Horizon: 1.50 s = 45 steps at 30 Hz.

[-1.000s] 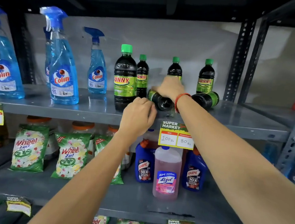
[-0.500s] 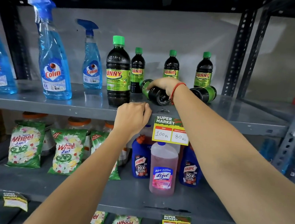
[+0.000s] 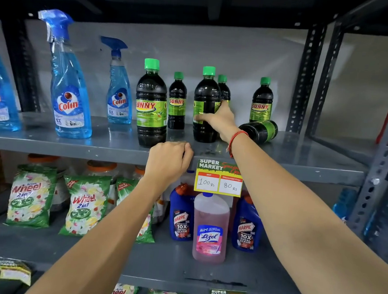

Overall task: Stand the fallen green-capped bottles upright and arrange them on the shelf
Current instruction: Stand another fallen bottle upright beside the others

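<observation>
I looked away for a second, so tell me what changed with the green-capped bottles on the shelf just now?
The right hand tipped the bottle it grips from lying on its side to upright on the shelf. The second fallen bottle still lies on its side beside it. The left hand stays closed at the shelf edge, and the other upright bottles have not moved.

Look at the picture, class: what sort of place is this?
Probably a supermarket aisle: a "Super Market" price tag on the metal shelf, with rows of green-capped bottles and spray cleaners.
</observation>
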### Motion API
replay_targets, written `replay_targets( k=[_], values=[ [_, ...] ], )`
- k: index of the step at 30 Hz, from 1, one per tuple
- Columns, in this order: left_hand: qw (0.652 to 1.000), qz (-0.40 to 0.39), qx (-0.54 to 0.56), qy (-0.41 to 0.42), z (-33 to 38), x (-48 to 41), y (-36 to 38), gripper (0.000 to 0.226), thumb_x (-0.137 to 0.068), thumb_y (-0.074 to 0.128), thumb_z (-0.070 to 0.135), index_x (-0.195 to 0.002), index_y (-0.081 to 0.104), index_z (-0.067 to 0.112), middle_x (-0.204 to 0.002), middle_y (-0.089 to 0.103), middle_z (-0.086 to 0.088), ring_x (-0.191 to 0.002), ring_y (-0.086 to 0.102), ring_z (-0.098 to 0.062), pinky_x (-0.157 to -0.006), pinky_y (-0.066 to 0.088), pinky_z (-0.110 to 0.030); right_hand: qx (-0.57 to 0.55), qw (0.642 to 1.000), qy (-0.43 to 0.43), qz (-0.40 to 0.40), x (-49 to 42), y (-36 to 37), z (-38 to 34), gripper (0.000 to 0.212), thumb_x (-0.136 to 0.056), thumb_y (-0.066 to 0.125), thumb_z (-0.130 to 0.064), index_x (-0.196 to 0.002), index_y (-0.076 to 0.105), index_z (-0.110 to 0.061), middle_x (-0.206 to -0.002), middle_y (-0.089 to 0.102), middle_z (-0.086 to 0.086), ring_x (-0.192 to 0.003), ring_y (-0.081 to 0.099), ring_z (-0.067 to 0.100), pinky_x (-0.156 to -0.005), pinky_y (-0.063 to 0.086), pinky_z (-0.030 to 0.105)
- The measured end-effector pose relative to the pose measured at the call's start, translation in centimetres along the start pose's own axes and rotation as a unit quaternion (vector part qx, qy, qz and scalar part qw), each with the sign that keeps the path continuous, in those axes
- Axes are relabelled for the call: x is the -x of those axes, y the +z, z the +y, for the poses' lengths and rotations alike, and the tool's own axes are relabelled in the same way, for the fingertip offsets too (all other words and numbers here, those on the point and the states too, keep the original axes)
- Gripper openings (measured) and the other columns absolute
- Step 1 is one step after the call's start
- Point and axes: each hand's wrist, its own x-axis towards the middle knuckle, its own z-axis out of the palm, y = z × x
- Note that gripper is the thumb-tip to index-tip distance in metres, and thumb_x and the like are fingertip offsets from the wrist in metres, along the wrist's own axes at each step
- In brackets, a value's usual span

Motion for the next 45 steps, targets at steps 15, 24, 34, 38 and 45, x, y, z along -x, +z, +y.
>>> replay_targets(
  k=[15,24,34,38,45],
  values=[
    [0.999,-0.026,0.008,-0.018,0.0,-0.9,-0.1,0.052,-0.090,0.021,0.032,-0.092,0.069,0.012,-0.093,0.074,-0.005,-0.080,0.065,-0.026,-0.060,0.047,-0.035,0.082,0.992,0.063,-0.067,-0.1,-0.1,1.4,0.127,-0.043,0.082,-0.066,-0.142,0.029,-0.007,-0.138,0.051,0.009,-0.126,0.048,0.028,-0.106,0.040,0.041],
    [1.000,0.000,0.011,-0.004,0.2,-0.7,-0.2,0.052,-0.092,0.021,0.030,-0.082,0.068,0.012,-0.077,0.073,-0.004,-0.066,0.063,-0.024,-0.051,0.039,-0.030,0.056,0.993,0.044,-0.095,-0.6,-0.3,1.8,0.108,-0.051,0.089,-0.049,-0.137,0.037,-0.009,-0.130,0.056,0.004,-0.120,0.052,0.022,-0.105,0.041,0.039],
    [1.000,0.015,0.018,-0.002,0.6,-0.4,-0.5,0.041,-0.092,0.035,0.022,-0.073,0.069,0.007,-0.069,0.072,-0.008,-0.061,0.063,-0.028,-0.051,0.037,-0.030,0.013,0.993,0.046,-0.111,-0.3,-0.2,1.8,0.082,-0.051,0.090,-0.041,-0.119,0.053,-0.013,-0.115,0.064,-0.001,-0.108,0.058,0.018,-0.098,0.044,0.035],
    [1.000,0.021,0.021,0.002,0.6,-0.4,-0.7,0.038,-0.091,0.038,0.020,-0.073,0.069,0.006,-0.069,0.072,-0.009,-0.061,0.064,-0.030,-0.051,0.036,-0.029,-0.027,0.992,0.011,-0.125,0.1,-0.2,1.9,0.091,-0.051,0.093,-0.036,-0.128,0.048,-0.014,-0.120,0.064,0.000,-0.114,0.058,0.017,-0.106,0.042,0.037],
    [0.999,0.019,0.034,0.000,0.6,-0.6,-0.6,0.039,-0.092,0.036,0.021,-0.074,0.068,0.007,-0.070,0.072,-0.009,-0.062,0.064,-0.029,-0.053,0.042,-0.032,0.012,0.992,0.013,-0.124,0.0,-0.4,2.1,0.059,-0.057,0.091,-0.030,-0.108,0.064,-0.019,-0.116,0.069,0.004,-0.111,0.061,0.020,-0.104,0.045,0.039]
  ],
)
